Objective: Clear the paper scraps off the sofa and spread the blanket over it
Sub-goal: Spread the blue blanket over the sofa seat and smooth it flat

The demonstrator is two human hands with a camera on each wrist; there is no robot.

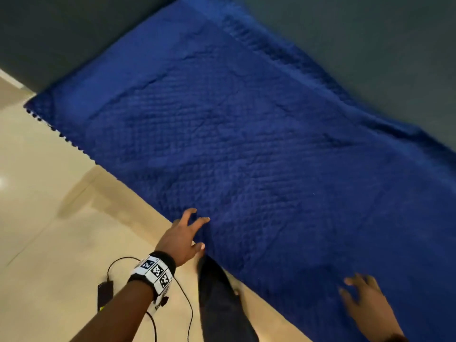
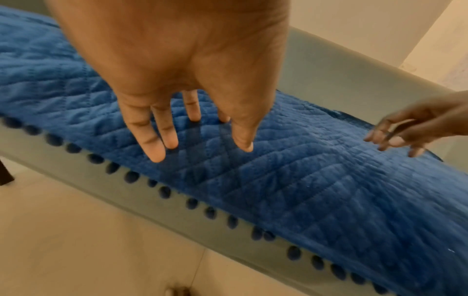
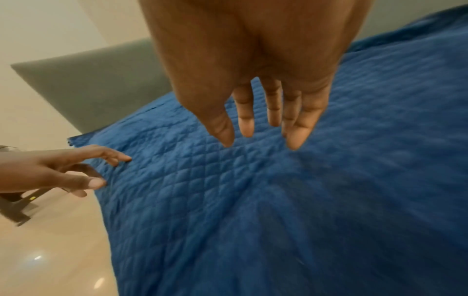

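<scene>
- Glossy beige floor tiles (image 1: 49,193) border the grey upholstered sofa (image 2: 329,66), whose seat the blue diamond-quilted blanket (image 1: 246,144) covers, pompom hem hanging over the front; we see no paper scraps.
- We judge the blanket soft, limp and fairly light, prone to wrinkling; take hold at the hem or a corner.
- Our left hand (image 1: 183,236), fingers straight and spread, sits at the blanket's front edge at 7 o'clock, fingertips (image 2: 158,154) at or just above the quilting.
- Our right hand (image 1: 365,304), fingers likewise apart and holding nothing, is over the blanket at 5 o'clock.
</scene>
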